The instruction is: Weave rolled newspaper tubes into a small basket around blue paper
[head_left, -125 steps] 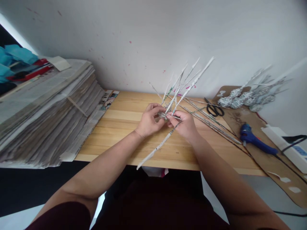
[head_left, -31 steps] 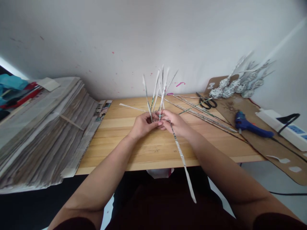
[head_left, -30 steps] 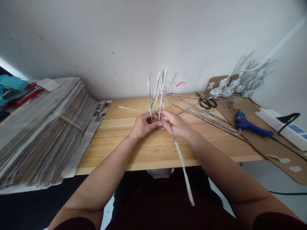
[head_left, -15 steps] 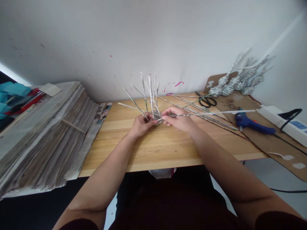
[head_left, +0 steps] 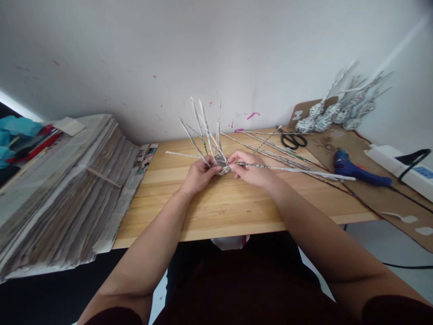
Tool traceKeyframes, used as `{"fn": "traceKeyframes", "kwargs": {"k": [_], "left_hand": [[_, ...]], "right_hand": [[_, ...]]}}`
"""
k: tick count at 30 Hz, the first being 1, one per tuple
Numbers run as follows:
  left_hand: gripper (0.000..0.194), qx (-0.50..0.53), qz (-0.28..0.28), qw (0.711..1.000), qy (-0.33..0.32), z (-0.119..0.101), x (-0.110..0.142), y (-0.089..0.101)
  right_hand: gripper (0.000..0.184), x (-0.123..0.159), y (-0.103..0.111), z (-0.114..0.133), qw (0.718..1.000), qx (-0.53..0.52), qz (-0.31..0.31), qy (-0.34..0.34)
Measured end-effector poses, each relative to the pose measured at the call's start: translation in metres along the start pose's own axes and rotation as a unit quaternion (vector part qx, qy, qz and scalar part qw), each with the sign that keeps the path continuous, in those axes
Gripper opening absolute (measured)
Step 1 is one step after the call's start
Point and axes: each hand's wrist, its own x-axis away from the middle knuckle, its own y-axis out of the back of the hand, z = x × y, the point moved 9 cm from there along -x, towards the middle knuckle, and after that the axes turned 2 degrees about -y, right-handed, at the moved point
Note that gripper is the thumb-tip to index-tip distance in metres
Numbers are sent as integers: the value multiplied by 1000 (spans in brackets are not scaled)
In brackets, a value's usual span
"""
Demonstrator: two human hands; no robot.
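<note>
A small woven paper basket (head_left: 222, 160) sits on the wooden table, with several rolled-paper stakes (head_left: 207, 128) standing up and leaning out of it. My left hand (head_left: 202, 175) grips its left side, thumb at the front rim and fingers behind. At the right side my right hand (head_left: 248, 168) pinches a long rolled-paper strip (head_left: 287, 169), which runs out rightward from the basket past my wrist. My fingers hide part of the basket's wall.
Loose paper rolls (head_left: 274, 151) lie right of the basket, near black scissors (head_left: 293, 141). Farther right are a blue glue gun (head_left: 360, 174), a white power strip (head_left: 402, 167) and woven paper pieces (head_left: 333, 113). Stacked newspapers (head_left: 67, 194) fill the left side.
The basket's stakes have shifted and lean more to the left. The strip's far end has swung down toward me, while both hands stay at the basket.
</note>
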Motion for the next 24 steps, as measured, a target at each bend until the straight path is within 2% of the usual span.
{"fn": "traceKeyframes", "kwargs": {"k": [4,9,13,16,20,24], "left_hand": [[33,14,6,1000,-14,-3,0,-1],[33,20,28,999,-31,-8,1,-2],[36,27,50,998,-40,-14,2,-5],[36,26,56,997,-45,-17,3,-6],[39,32,35,997,-56,-19,2,-2],[43,37,32,998,-45,-17,2,-2]], "right_hand": [[29,1,-2,1,1000,-8,28,-11],[19,1,-8,4,993,52,103,2],[14,2,-11,3,988,51,148,1],[6,3,-13,-1,988,-11,154,-32],[12,5,-20,-10,971,-139,157,-113],[16,4,-25,-14,965,-170,158,-121]]}}
